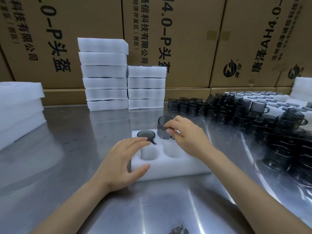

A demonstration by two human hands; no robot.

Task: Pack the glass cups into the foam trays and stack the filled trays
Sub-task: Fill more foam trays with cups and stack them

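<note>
Here the right hand (187, 135) pinches a smoky glass cup (164, 126) by its handle, tilted over a far pocket of the foam tray (168, 164); the left hand (121, 159), fingers relaxed, steadies the tray's near edge beside a seated cup (146, 134). Lowered crooked, the cup could catch the foam lip or knock its neighbour. Loose cups (253, 119) crowd the worktop (76, 149) right of the right hand; filled stacks (125, 81) stand beyond both hands.

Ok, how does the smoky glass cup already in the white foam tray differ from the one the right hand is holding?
The seated smoky glass cup sits sunk in its pocket of the white foam tray, only its rim and handle showing; the held smoky glass cup stands mostly above the neighbouring pocket. The seated cup sits level; the held one tilts, pinched in the right hand. Both are the same dark, see-through handled cups.
</note>
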